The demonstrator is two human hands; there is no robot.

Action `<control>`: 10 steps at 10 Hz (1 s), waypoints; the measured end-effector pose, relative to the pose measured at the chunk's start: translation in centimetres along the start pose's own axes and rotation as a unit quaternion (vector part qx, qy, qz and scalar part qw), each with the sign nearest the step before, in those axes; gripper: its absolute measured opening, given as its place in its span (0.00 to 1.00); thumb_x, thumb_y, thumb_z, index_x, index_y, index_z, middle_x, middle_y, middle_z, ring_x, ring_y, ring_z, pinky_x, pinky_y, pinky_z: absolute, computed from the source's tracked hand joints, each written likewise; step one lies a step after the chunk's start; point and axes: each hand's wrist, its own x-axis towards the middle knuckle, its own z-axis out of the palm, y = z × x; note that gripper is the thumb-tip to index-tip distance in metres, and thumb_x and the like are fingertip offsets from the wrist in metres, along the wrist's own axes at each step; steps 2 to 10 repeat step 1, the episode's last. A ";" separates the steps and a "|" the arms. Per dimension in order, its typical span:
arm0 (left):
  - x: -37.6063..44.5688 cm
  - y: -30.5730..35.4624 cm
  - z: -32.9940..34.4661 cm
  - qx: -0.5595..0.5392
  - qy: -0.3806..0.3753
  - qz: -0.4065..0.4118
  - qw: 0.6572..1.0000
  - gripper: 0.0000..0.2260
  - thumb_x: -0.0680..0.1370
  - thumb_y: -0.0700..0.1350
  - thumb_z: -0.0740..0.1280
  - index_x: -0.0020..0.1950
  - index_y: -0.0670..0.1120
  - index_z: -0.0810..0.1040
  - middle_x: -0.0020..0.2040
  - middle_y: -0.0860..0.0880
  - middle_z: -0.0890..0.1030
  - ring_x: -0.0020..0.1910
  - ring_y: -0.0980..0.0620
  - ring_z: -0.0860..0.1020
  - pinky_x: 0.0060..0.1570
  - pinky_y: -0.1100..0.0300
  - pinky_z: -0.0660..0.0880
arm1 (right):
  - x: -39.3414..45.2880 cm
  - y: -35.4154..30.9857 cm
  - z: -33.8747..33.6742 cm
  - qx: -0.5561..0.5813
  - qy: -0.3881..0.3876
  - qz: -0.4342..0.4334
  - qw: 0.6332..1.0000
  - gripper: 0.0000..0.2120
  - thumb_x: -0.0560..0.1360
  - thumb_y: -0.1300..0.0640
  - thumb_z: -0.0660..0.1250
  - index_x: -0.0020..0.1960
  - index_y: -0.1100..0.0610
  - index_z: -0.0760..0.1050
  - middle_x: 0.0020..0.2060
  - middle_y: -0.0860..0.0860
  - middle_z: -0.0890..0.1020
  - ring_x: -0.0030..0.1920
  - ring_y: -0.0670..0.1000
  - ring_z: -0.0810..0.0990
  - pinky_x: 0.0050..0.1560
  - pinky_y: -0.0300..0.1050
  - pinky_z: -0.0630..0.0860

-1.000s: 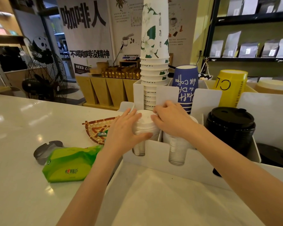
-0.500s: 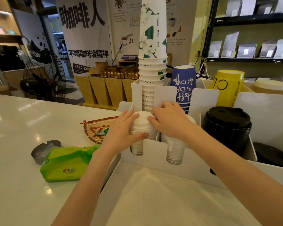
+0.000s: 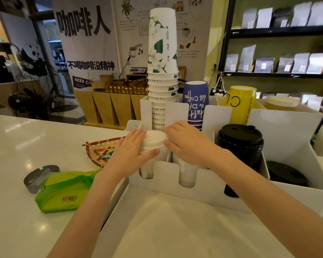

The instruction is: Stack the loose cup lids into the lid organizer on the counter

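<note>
A white lid organizer stands on the counter in front of me. Its leftmost slot holds a stack of white cup lids. My left hand wraps the stack's left side, thumb across the front. My right hand cups the stack from the right, fingertips touching its top edge, and covers most of the second slot's clear lids. A stack of black lids fills the slot further right.
Tall stacks of paper cups, floral, blue and yellow, rise behind the organizer. A woven tray, a green tissue pack and a grey metal piece lie at left. A black lid sits at right.
Both hands stay on the white lid stack. My right hand's fingers have slid slightly off the top toward the right side; the view has shifted a little.
</note>
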 end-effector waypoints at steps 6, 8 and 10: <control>-0.4 1.0 -0.3 0.031 0.044 0.005 0.999 0.31 0.74 0.62 0.54 0.73 0.51 0.53 0.77 0.50 0.52 0.75 0.51 0.47 0.72 0.48 0.47 | -3.4 -0.5 -2.7 0.118 0.082 0.010 0.990 0.20 0.77 0.50 0.55 0.68 0.52 0.63 0.67 0.49 0.70 0.67 0.47 0.65 0.65 0.43 0.64; -0.4 1.0 -0.3 0.031 0.044 0.005 0.999 0.31 0.74 0.62 0.54 0.73 0.51 0.53 0.77 0.50 0.52 0.75 0.51 0.47 0.72 0.48 0.47 | -3.4 -0.5 -2.7 0.118 0.082 0.010 0.990 0.20 0.77 0.50 0.55 0.68 0.52 0.63 0.67 0.49 0.70 0.67 0.47 0.65 0.65 0.43 0.64; -0.4 1.0 -0.3 0.031 0.044 0.005 0.999 0.31 0.74 0.62 0.54 0.73 0.51 0.53 0.77 0.50 0.52 0.75 0.51 0.47 0.72 0.48 0.47 | -3.4 -0.5 -2.7 0.118 0.082 0.010 0.990 0.20 0.77 0.50 0.55 0.68 0.52 0.63 0.67 0.49 0.70 0.67 0.47 0.65 0.65 0.43 0.64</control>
